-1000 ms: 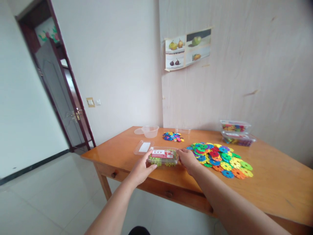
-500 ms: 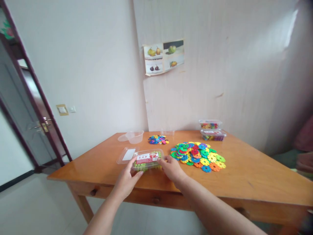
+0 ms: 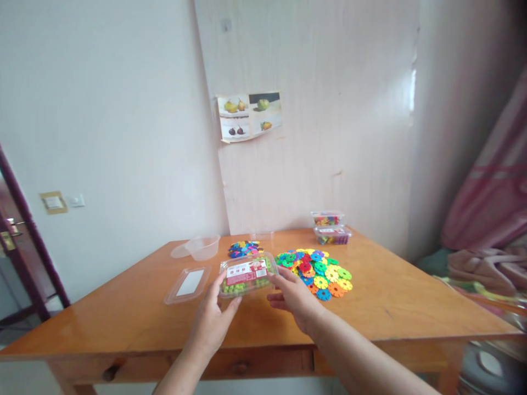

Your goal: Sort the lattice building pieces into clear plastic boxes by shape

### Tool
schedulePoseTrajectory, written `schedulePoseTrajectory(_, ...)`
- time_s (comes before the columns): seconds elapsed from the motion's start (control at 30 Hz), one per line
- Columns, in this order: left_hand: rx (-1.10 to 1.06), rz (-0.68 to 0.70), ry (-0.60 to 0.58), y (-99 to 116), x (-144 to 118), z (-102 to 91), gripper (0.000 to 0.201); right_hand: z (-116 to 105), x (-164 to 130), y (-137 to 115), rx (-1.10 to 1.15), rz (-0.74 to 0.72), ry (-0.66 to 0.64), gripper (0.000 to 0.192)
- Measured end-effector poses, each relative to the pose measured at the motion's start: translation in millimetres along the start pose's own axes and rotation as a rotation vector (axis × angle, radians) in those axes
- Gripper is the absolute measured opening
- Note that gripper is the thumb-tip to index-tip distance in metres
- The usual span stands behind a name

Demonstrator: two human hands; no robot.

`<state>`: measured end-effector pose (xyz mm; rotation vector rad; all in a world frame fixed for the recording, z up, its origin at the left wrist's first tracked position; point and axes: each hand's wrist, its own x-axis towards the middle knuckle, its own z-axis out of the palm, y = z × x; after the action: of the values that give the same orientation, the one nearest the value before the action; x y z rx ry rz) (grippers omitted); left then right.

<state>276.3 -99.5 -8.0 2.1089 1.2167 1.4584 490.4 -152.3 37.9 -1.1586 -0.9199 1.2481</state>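
A clear lidded plastic box with a red-and-white label and small green pieces inside is held over the table, its top tilted toward me. My left hand grips its left side, the thumb along the near edge. My right hand is at the right end, thumb and index finger against the box, the other fingers curled below. To the right lies a pile of colourful notched plastic discs, partly behind the box and my right hand. Left of the box sits a clear flat lid with a white label.
Farther back on the wooden table stand a round translucent tub with its lid and a heap of small colourful discs. Two filled clear boxes are stacked back right. Fruit pictures hang on the wall.
The box has been raised and tilted up toward me, showing more of its label and front, with both hands still on it. My view has turned to the right.
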Motion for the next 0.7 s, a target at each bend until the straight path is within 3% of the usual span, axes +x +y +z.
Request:
schedulePoseTrajectory(0.17,-0.075,0.052,0.007,10.2,9.9,23.3,0.072,-23.2,2.3,-9.8,-0.044,-0.024,0.097,0.048)
schedulePoseTrajectory(0.4,-0.107,0.117,0.006,21.2,27.1,53.5,0.083,-48.3,9.2,-17.7,0.246,-0.111,0.118,0.053)
schedulePoseTrajectory(0.7,-0.062,0.116,-0.058,35.7,45.9,73.3,0.09,-66.2,19.7,-25.8,0.474,-0.07,0.192,0.03)
